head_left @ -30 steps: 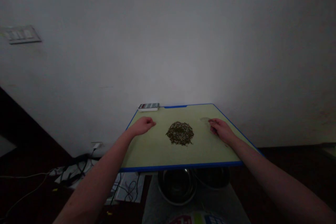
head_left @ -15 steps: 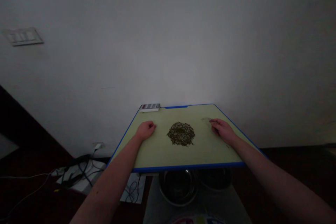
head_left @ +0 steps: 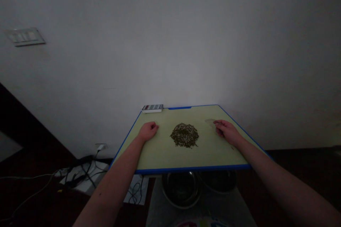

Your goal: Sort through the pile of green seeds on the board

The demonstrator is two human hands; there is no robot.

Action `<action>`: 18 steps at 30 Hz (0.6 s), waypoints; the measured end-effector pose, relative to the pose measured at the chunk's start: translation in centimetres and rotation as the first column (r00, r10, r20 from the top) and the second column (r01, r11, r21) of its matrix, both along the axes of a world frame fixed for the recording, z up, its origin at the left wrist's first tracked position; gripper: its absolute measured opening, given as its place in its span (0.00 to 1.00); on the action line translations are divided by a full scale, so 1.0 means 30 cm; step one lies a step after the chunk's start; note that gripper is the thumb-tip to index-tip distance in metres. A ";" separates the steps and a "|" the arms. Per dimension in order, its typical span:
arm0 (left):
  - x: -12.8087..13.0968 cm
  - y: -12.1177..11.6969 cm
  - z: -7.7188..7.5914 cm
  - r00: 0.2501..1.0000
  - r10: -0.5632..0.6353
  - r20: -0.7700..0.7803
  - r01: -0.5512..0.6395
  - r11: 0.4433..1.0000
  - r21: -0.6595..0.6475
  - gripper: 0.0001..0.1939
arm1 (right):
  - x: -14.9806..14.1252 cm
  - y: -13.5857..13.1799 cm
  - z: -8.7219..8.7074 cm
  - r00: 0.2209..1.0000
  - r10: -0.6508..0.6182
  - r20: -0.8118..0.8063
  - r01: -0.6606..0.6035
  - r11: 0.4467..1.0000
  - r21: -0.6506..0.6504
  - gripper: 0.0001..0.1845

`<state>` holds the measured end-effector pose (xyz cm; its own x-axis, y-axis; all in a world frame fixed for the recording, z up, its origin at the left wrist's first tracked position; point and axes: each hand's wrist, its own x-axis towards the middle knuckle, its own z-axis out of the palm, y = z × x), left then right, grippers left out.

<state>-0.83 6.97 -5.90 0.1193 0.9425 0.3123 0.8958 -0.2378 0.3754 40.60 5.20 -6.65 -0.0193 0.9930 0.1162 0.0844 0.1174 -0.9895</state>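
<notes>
A low heap of small grains (head_left: 184, 135) lies between the person's two bare hands, near the middle of a pale yellow-green tabletop (head_left: 165, 159). The heap is roughly round, with a rough, speckled surface of brown and whitish bits and a ragged edge where single grains stray outward.

The left hand (head_left: 148, 131) is to the left of the heap, apart from it, with its fingers curled into a loose fist; whether anything is tucked inside cannot be told. The right hand (head_left: 226, 131) is to the right of the heap, also apart from it. Its thumb and fingers are drawn together at the near side of a clear, thin-edged curved object (head_left: 209, 120), which lies between that hand and the heap, toward the table's far side. Whether they grip it or only touch it cannot be told.

The tabletop has a smooth, matte look and a bright blue rim. At its far left corner sits a flat, rectangular device (head_left: 152, 108) with a striped top and white sides. Below the near edge are a shiny, round metal bowl (head_left: 181, 189) and, to its right, a darker bowl (head_left: 220, 181). Dark cables (head_left: 86, 172) tangle on the left, below a plain grey wall (head_left: 170, 42).
</notes>
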 end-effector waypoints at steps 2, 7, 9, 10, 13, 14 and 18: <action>-0.002 0.002 -0.003 1.000 -0.001 0.001 0.001 1.000 0.006 0.16 | 0.001 0.001 0.000 1.000 0.003 0.005 -0.003 1.000 -0.001 0.17; -0.006 0.009 -0.012 1.000 -0.003 0.018 0.003 1.000 0.016 0.15 | 0.003 0.004 -0.002 1.000 -0.002 -0.003 0.001 1.000 -0.020 0.17; -0.006 0.009 -0.012 1.000 -0.005 0.024 0.005 1.000 0.020 0.15 | 0.002 0.004 -0.003 1.000 0.002 -0.012 -0.002 1.000 -0.019 0.17; -0.005 0.009 -0.011 1.000 -0.003 0.022 0.003 1.000 0.021 0.15 | 0.001 0.004 -0.003 1.000 0.006 -0.017 -0.006 1.000 -0.016 0.17; -0.001 0.006 -0.006 1.000 0.016 0.008 -0.016 1.000 0.004 0.15 | 0.002 0.005 -0.006 1.000 0.020 -0.023 -0.020 1.000 -0.001 0.17; 0.000 0.005 -0.004 1.000 0.020 0.006 -0.020 1.000 -0.003 0.14 | 0.002 0.006 -0.006 1.000 0.023 -0.022 -0.023 1.000 0.003 0.17; 0.001 0.003 -0.002 1.000 0.018 0.006 -0.018 1.000 -0.010 0.15 | 0.002 0.005 -0.006 1.000 0.027 -0.008 -0.027 1.000 0.004 0.17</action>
<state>-0.80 7.05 -5.95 0.1008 0.9475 0.3034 0.8977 -0.2181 0.3828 40.66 5.35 -6.82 -0.0451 0.9917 0.1202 0.0735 0.1233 -0.9896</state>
